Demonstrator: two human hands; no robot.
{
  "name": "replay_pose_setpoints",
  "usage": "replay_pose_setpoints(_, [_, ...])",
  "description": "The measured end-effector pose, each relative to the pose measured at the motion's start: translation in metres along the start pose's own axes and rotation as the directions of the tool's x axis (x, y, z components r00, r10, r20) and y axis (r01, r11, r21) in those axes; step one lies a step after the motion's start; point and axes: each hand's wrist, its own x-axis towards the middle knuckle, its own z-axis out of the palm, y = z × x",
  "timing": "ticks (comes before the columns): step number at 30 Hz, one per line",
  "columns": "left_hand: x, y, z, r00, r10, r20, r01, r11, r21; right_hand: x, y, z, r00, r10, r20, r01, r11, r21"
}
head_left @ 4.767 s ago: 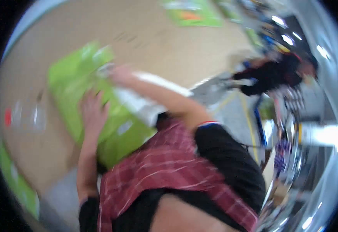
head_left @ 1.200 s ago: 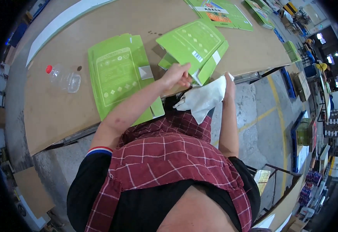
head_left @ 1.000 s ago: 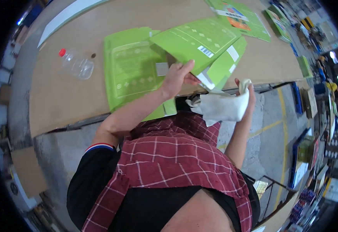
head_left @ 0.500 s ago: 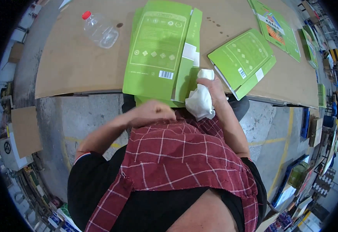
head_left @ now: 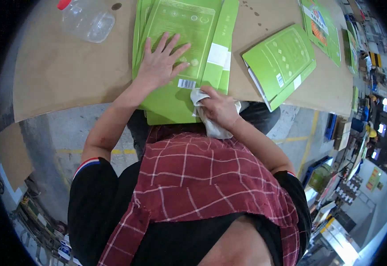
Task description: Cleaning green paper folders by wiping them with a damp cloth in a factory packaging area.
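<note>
In front of me, a stack of flat green printed cardboard sheets (head_left: pixel 171 106) lies on the table and reaches past its near edge. My left hand (head_left: pixel 159 64) rests palm down on the top sheet, fingers spread. Gripped in my right hand (head_left: pixel 219 106) is a crumpled white cloth (head_left: pixel 218 129). That hand presses a bunched part of it near the sheet's lower right, close to a white patch on the side strip. The cloth's loose end hangs toward my apron. How firmly it touches the sheet I cannot tell.
A clear plastic bottle (head_left: pixel 89 20) with a red cap is at the left on the brown table top (head_left: pixel 60 75). Right of the stack lies a folded green carton (head_left: pixel 282 66). More green printed sheets (head_left: pixel 322 29) lie at the far right. Dark spots mark the table.
My left hand has moved from near my apron up onto the sheet and spread flat. My right hand has swung left with the cloth, onto the stack. The view has shifted slightly.
</note>
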Motion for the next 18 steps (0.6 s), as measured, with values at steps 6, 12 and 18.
replay_pose_setpoints(6, [0.000, -0.004, -0.007, 0.999, -0.014, 0.037, 0.017, 0.997, -0.072, 0.110, 0.077, -0.022, 0.959, 0.169, -0.229, -0.204, 0.970, -0.136])
replay_pose_setpoints(12, [0.001, -0.004, -0.004, 0.999, -0.019, 0.032, 0.023, 0.990, -0.142, 0.195, 0.153, -0.048, 0.895, 0.379, -0.237, -0.438, 0.849, -0.296])
replay_pose_setpoints(18, [0.000, -0.006, -0.002, 0.999, -0.039, 0.015, 0.041, 0.988, -0.151, 0.071, 0.070, -0.002, 0.992, 0.112, 0.056, -0.083, 0.923, -0.376])
